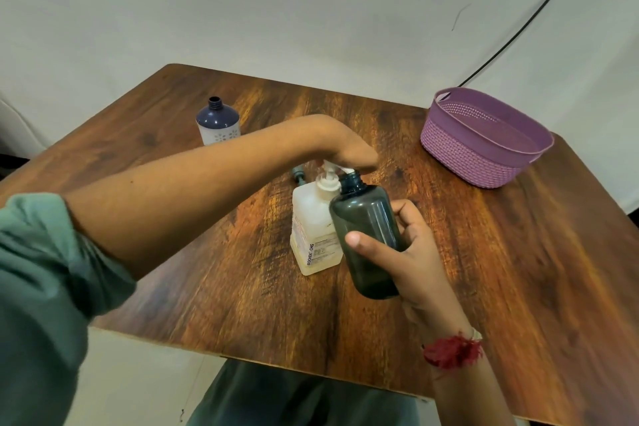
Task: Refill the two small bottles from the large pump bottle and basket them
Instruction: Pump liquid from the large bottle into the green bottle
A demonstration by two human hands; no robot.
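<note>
Beside the pump bottle (311,228), grey bottle (366,218) within right hand (418,252) grip.

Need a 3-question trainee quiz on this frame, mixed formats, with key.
1. True or false: the purple basket holds a bottle.
2. Fill in: the left hand presses the head of the large ____ bottle.
3. The dark grey bottle is:
A) lying in the basket
B) held by the right hand, its mouth at the pump spout
C) held by the left hand

Key: 1 false; 2 pump, the pump bottle; 3 B.
</note>
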